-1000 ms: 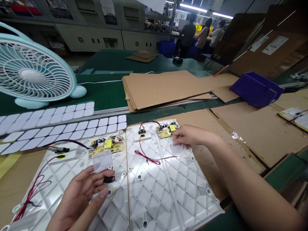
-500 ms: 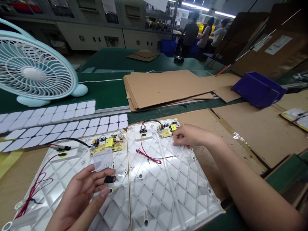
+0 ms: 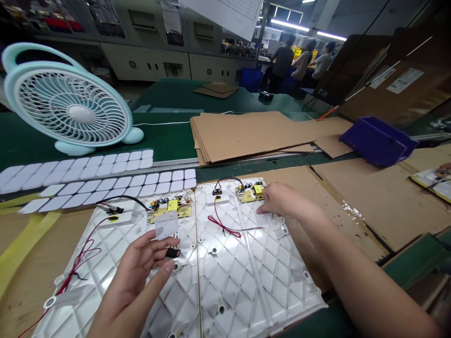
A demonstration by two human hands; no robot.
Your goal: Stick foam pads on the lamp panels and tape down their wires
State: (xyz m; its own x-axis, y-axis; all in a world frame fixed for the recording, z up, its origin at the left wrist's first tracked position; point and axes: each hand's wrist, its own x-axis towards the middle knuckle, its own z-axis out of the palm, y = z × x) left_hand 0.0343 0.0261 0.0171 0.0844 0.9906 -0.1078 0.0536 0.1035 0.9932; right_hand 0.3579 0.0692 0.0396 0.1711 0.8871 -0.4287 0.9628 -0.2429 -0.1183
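Two white plastic panels [image 3: 225,277] lie side by side on the counter [image 3: 165,141], each with a small yellow circuit board near its far edge and loose red and black wires. The person's left hand [image 3: 136,270] is over the left panel, palm up, with the fingers [image 3: 155,246] half open and curved. A small black rubber piece [image 3: 172,253] sits at the fingertips, and a clear square sheet [image 3: 166,225] stands just above them; you cannot tell whether either is firmly gripped. The right hand [image 3: 285,199] is over the far edge of the right panel, its fingers [image 3: 269,199] loosely curled and reaching down just beside that panel's circuit board [image 3: 252,193]. A small white label [image 3: 264,218] lies under them, and you cannot tell whether it is pinched.

Beyond the panels, rows of white rounded tiles [image 3: 105,183] line up on the left. Further back, past the panels, are a pale blue desk fan [image 3: 70,101], a stack of cardboard sheets [image 3: 246,136] and a blue plastic bin [image 3: 378,142]. Three people [image 3: 299,63] stand far behind the panels.
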